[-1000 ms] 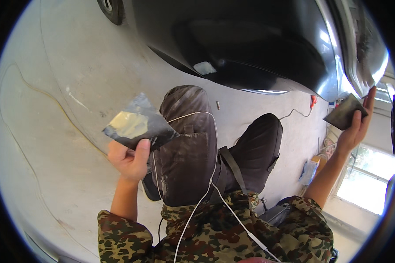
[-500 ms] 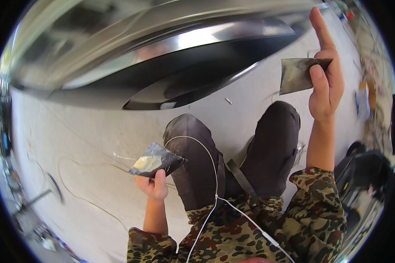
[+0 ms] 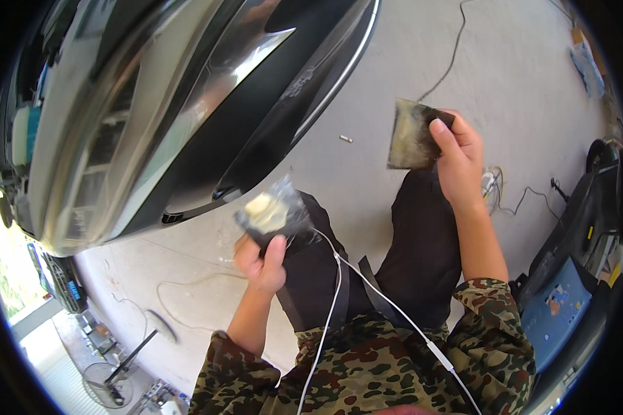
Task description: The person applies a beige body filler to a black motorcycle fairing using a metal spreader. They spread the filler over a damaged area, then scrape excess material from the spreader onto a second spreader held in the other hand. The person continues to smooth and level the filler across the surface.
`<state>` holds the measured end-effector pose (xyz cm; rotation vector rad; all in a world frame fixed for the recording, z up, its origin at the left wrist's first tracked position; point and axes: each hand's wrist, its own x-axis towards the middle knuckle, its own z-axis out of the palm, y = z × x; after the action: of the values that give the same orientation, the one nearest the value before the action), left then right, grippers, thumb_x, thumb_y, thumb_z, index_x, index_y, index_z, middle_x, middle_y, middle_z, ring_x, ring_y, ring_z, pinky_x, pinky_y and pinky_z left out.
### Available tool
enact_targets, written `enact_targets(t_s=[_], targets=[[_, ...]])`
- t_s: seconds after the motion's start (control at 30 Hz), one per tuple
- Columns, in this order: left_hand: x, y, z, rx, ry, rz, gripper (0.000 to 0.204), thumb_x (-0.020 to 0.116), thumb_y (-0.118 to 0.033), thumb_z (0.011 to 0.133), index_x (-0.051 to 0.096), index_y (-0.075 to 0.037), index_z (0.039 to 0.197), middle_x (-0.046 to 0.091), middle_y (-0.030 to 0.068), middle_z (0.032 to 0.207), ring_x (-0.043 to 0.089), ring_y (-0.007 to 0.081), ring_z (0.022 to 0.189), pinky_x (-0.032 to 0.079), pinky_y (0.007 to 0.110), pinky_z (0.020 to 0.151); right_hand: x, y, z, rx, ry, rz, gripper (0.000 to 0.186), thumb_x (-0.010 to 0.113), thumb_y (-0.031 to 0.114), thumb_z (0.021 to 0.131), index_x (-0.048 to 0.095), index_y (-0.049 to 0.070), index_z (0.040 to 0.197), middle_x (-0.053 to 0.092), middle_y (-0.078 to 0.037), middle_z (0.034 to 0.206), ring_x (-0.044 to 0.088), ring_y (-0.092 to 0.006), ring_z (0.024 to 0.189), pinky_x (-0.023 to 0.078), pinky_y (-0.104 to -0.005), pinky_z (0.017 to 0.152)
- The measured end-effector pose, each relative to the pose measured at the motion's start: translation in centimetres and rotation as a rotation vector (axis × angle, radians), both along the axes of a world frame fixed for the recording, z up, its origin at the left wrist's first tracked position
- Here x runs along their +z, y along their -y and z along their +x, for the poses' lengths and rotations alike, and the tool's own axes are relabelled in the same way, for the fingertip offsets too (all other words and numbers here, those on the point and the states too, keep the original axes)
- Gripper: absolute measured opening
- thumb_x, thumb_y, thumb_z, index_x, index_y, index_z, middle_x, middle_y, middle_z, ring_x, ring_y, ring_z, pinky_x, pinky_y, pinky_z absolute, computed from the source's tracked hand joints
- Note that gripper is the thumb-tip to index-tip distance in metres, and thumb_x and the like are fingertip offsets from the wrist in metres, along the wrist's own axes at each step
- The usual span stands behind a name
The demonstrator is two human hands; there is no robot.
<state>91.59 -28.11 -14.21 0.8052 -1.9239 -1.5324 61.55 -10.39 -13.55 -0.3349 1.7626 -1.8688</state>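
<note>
My left hand [image 3: 259, 264] pinches a thin, flat putty spreader [image 3: 294, 207] between thumb and fingers, with a lump of pale yellowish paste on its face. It hovers over my left knee, near the lower edge of the car bumper [image 3: 256, 124]. In my right hand [image 3: 460, 152] is a second thin dark putty spreader [image 3: 414, 135], roughly square and smeared with pale paste. This hand is raised above my right knee, apart from the car. The thumb lies on the spreader's face, and the fingers behind it are partly hidden.
The car's front fills the upper left, close to my knees. On the concrete floor [image 3: 367, 83] lies a small white stub [image 3: 345, 139]. Dark and light cables run across the floor. A black chair-like object with a blue panel [image 3: 557, 315] stands at right; a fan [image 3: 111, 387] is lower left.
My view has turned, so the car now slants along the left. My right hand has come down from beside the bumper, and its outstretched index finger has folded back. Both spreaders stay held.
</note>
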Motion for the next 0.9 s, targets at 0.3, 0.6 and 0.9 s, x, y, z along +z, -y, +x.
enact_targets(t_s=[0.3,0.6,0.9], targets=[[-1.7,8.1,-15.2,-0.182,-0.007,0.646,0.041,0.057,-0.004,0.101,0.059,0.01,0.139,0.069,0.0133,0.129,0.065,0.0189,0.116,0.049,0.032,0.102,-1.7,10.6,-0.2,0.08,-0.956,0.233,0.036,0.077,0.001,0.075,0.081,0.008,0.111,0.075,-0.006,0.112,0.07,-0.0275,0.1,0.056,-0.0386,0.081],[-2.4,20.6,-24.8,-0.174,0.024,0.558,0.022,0.06,-0.007,0.107,0.067,0.004,0.124,0.069,-0.0009,0.092,0.056,0.004,0.075,0.044,0.022,0.066,-4.0,25.4,-7.5,0.028,-1.145,0.229,0.035,0.076,0.012,0.074,0.081,0.01,0.108,0.078,-0.004,0.109,0.072,-0.0251,0.097,0.055,-0.0379,0.078],[1.2,17.3,-24.8,-0.073,0.085,0.543,0.021,0.057,-0.006,0.107,0.067,0.004,0.123,0.069,-0.0012,0.091,0.055,0.003,0.073,0.043,0.021,0.062,-0.6,24.1,-7.6,0.13,-1.021,0.172,0.034,0.072,0.014,0.076,0.08,0.006,0.108,0.077,-0.005,0.107,0.072,-0.025,0.094,0.055,-0.0371,0.075]])
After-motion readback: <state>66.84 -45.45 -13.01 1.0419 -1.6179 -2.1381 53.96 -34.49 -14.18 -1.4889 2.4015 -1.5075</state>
